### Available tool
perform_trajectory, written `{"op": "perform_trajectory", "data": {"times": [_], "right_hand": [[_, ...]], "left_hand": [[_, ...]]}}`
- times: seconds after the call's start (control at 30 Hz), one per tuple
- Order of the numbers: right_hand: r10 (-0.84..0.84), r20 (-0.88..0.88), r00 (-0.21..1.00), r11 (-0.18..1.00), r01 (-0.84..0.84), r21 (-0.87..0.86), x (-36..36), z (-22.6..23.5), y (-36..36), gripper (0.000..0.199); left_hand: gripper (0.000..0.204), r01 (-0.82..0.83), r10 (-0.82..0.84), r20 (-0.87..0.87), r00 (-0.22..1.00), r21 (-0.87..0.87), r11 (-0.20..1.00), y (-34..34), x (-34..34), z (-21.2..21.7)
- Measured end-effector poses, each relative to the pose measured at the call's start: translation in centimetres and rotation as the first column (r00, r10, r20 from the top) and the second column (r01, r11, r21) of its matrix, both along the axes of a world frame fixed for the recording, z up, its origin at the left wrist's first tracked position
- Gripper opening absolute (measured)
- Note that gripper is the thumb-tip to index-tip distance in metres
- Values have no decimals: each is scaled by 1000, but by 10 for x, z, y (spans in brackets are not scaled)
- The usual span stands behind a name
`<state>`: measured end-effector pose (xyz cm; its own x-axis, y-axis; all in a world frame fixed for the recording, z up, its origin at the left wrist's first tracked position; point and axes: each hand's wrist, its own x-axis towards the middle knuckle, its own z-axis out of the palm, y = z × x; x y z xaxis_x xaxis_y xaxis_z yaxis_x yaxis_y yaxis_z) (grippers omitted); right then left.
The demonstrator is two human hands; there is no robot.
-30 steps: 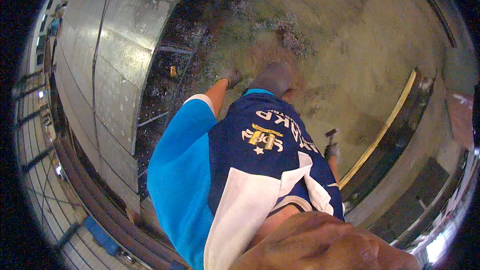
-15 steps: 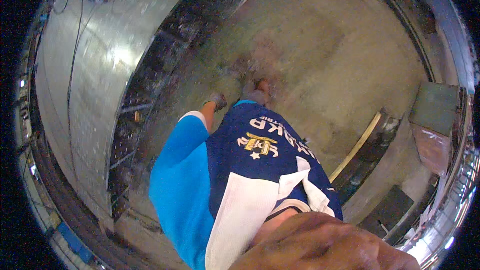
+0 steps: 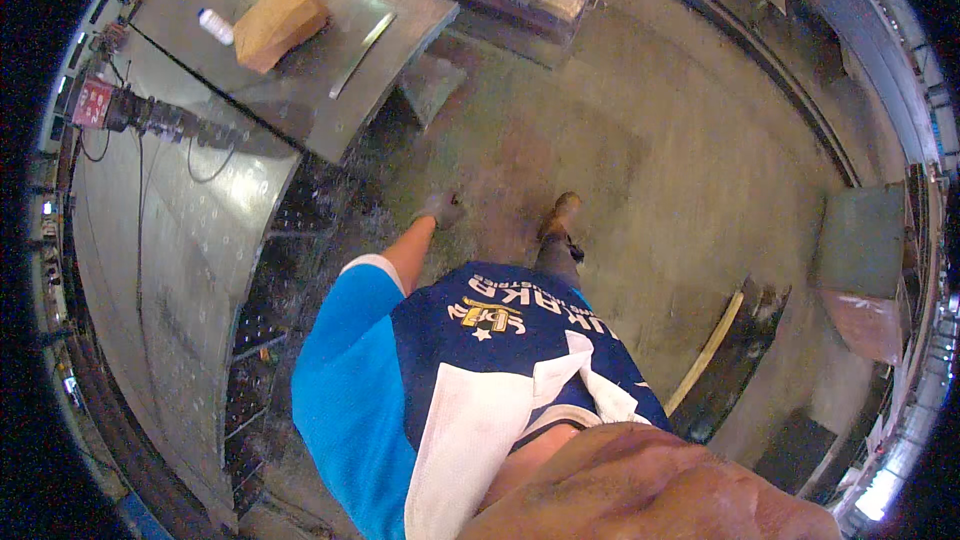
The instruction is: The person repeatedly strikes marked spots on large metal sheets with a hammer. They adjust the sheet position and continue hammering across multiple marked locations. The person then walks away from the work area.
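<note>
My left arm, in a blue sleeve with a white cuff, reaches forward over the floor beside the metal table (image 3: 200,240). My left hand (image 3: 442,208) appears to wear a grey glove and hangs near the table's dark, perforated side. It is small and blurred in view, so its finger positions are unclear. My right hand does not show; my torso in a dark blue and white shirt covers that side. Ahead of my torso, a brown shoe (image 3: 567,205) stands on the floor.
At the far left, the tabletop holds a brown block (image 3: 283,20), a white bottle (image 3: 215,26) and a thin metal strip (image 3: 362,56). A red and black machine part (image 3: 100,105) with cables extends over the table. Rightward lie a yellowish strip (image 3: 706,352) and a box-like block (image 3: 866,240).
The view has shifted forward along the table, bringing the brown block, bottle and metal strip into sight. My brown shoe now shows clearly ahead of my torso.
</note>
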<state>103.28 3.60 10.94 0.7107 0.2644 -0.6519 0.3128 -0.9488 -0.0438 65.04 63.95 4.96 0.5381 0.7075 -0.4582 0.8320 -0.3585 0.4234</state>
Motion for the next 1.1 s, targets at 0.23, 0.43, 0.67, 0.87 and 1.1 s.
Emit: {"op": "perform_trajectory", "data": {"times": [0.23, 0.43, 0.67, 0.87, 1.1], "right_hand": [[106, -76, 991, 990, -113, -89, 145, -35, 56, 32], [348, 44, 937, 937, -349, 26, 475, -32, 305, 32], [375, 468, 801, 655, -585, 477, 603, -35, 752, 31], [259, 314, 914, 379, -395, 837, 626, 10, 1027, 29], [22, 527, 850, 211, -519, 829, 753, 48, 1192, 49]], "left_hand": [[40, -237, 154, -268, 951, -312, 920, -33, -4, -39], [37, -558, 907, 210, 365, -730, 394, 106, 329, -30], [31, -453, 830, 473, 295, -696, 557, 278, 528, 39], [32, -365, 428, 560, 710, -227, 903, 388, 623, 17], [30, -267, 872, 483, 76, -833, 485, 497, 726, 46]]}}
